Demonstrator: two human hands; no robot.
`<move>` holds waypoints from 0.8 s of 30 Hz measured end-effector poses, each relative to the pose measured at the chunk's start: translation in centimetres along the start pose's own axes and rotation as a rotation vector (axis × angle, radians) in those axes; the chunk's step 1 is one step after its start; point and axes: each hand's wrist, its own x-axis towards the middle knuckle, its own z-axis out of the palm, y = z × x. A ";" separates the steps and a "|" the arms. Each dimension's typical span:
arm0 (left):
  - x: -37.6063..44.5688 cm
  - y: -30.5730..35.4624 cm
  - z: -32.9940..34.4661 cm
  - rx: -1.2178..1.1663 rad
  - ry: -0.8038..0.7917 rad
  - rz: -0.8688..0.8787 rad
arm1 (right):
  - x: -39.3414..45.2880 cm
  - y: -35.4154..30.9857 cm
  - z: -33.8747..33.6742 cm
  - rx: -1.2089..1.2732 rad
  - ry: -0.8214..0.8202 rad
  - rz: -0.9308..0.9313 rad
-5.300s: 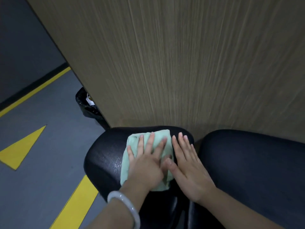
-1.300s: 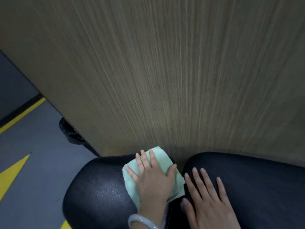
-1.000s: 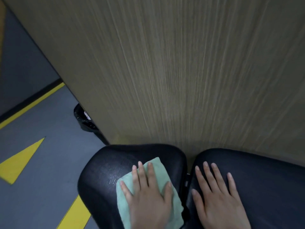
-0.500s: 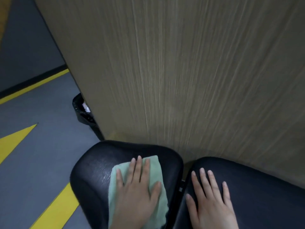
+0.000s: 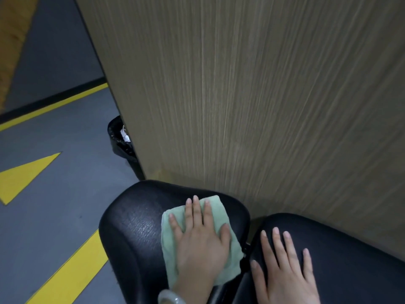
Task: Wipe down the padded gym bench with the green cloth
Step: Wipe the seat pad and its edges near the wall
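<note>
Head view, only one to go on. Two black pads point(image 5: 140, 227) of the padded surface are seen, split by a gap at about 6 o'clock. One green cloth point(image 5: 228, 218) is laid flat on the left pad, pressed down by the left hand point(image 5: 201, 244), fingers straight and slightly spread, nothing pinched. One pale bracelet point(image 5: 172, 299) is worn on that wrist. The right hand point(image 5: 282, 270) is rested flat on the right pad at 5 o'clock, grip spread too. One wood-grain panel point(image 5: 263, 95) is stood at 12 o'clock, one black bin point(image 5: 119, 139) at 9 o'clock, three yellow floor markings point(image 5: 24, 174) counted.
</note>
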 end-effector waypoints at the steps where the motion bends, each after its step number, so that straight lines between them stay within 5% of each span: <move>1: 0.4 0.6 0.2 -0.010 -0.016 -0.028 | 0.1 0.0 -0.1 -0.004 -0.009 0.003; 4: 0.7 1.4 -1.4 -0.144 -0.086 -0.070 | 0.1 0.0 -0.8 -0.017 -0.116 0.007; 7: 0.2 -1.4 -3.1 -0.315 0.074 -0.006 | 0.2 -0.5 -2.2 0.073 -0.049 0.099; 11: -0.4 -8.8 -2.8 -0.138 0.176 -0.019 | 3.2 -7.2 -2.3 0.258 0.053 -0.088; 17: -0.9 -9.8 -0.2 -0.148 0.086 -0.163 | 6.5 -13.6 2.7 0.016 -0.179 0.056; 24: -1.1 -9.0 0.6 -0.016 0.177 -0.223 | 9.2 -6.3 -0.1 -0.016 -0.530 -0.278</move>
